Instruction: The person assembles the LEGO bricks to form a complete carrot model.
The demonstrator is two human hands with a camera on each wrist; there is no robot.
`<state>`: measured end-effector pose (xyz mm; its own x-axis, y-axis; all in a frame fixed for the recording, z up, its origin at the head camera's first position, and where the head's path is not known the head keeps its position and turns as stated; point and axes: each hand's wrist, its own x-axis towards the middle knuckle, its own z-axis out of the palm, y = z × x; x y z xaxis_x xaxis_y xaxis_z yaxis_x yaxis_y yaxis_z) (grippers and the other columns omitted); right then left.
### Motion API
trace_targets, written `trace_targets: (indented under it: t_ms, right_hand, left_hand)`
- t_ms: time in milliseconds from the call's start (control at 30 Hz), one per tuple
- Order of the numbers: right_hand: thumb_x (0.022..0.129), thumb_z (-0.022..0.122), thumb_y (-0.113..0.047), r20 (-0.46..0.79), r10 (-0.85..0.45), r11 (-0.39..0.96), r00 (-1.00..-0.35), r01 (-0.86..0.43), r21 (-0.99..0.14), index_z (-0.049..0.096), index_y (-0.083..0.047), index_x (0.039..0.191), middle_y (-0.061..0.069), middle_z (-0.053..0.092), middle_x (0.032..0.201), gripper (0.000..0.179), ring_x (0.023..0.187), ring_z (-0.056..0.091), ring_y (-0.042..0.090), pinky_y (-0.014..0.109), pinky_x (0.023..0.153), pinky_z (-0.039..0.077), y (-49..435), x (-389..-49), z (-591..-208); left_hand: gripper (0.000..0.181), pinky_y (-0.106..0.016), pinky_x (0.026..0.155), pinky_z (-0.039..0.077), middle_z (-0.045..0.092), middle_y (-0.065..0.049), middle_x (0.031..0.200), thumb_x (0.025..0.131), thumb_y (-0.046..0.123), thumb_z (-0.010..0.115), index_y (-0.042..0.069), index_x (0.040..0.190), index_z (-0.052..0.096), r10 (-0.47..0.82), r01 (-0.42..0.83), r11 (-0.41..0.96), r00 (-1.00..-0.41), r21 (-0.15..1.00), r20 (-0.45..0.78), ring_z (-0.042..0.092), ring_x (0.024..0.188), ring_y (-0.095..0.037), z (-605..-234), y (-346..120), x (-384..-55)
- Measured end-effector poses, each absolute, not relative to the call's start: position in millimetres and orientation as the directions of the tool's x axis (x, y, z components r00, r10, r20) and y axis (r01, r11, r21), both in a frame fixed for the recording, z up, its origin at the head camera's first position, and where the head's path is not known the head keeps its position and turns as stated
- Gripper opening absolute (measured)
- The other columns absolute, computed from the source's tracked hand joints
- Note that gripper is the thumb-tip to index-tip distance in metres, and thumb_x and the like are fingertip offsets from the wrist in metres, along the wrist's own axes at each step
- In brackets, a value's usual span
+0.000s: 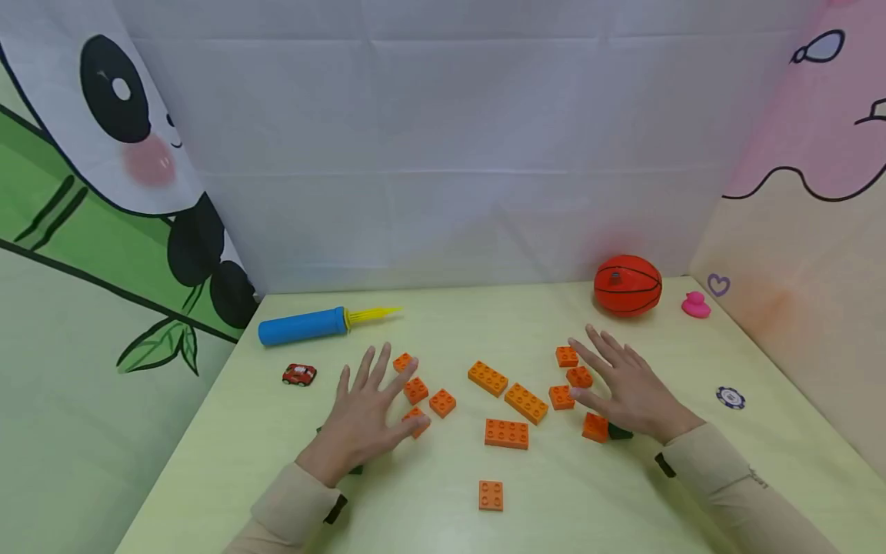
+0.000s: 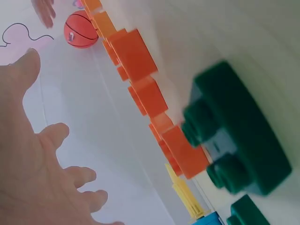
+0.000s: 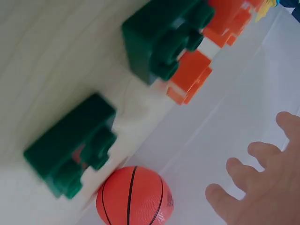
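Note:
My left hand [image 1: 367, 415] hovers palm down with spread fingers over the left group of small orange building blocks [image 1: 442, 402]. Beneath it sits a dark green building block [image 2: 243, 131], large in the left wrist view and mostly hidden in the head view. My right hand [image 1: 630, 388], fingers likewise spread, is above the right group of orange blocks [image 1: 561, 397]. Two dark green blocks [image 3: 70, 140] lie under it in the right wrist view. Neither hand holds anything. Between the hands are longer orange blocks [image 1: 506, 434], with a square orange block [image 1: 491, 495] nearer the front.
At the back left lies a blue pump [image 1: 304, 327] with a yellow nozzle, and a red toy car [image 1: 299, 375] in front of it. A red toy basketball [image 1: 627, 285] and pink rubber duck [image 1: 695, 305] stand back right. A poker chip [image 1: 730, 398] lies at right.

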<state>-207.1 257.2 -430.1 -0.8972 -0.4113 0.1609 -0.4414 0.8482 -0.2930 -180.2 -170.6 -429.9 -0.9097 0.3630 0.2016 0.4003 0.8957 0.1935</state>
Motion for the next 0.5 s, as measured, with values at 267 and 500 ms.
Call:
trace_targets:
  t_ms: [267, 500]
  right_hand:
    - [0.093, 0.065, -0.053, 0.246, -0.505, 0.746, -0.827, -0.562, -0.357, 0.039, -0.024, 0.154, 0.007, 0.038, 0.157, 0.072, 0.142, 0.035, 0.036, 0.062, 0.111, 0.031, 231.2, -192.6, -436.0]
    - [0.092, 0.067, -0.049, 0.171, -0.567, 0.715, -0.806, -0.584, -0.384, 0.052, -0.025, 0.146, -0.007, 0.056, 0.139, 0.061, 0.127, 0.05, 0.019, 0.051, 0.106, 0.042, 202.8, -179.0, -430.7]
  left_hand:
    - [0.08, -0.063, 0.119, 0.01, 0.024, -0.009, 0.164, 0.088, 0.073, 0.053, 0.026, 0.153, 0.042, 0.46, 0.457, 0.825, -0.885, 0.331, 0.074, 0.009, 0.153, -0.033, -427.0, -150.9, -168.6]
    - [0.077, -0.058, 0.117, 0.025, 0.04, -0.004, 0.156, 0.088, 0.076, 0.048, 0.024, 0.146, 0.051, 0.626, 0.575, 0.712, -0.78, 0.402, 0.006, 0.028, 0.148, -0.028, -426.7, -123.0, -154.9]
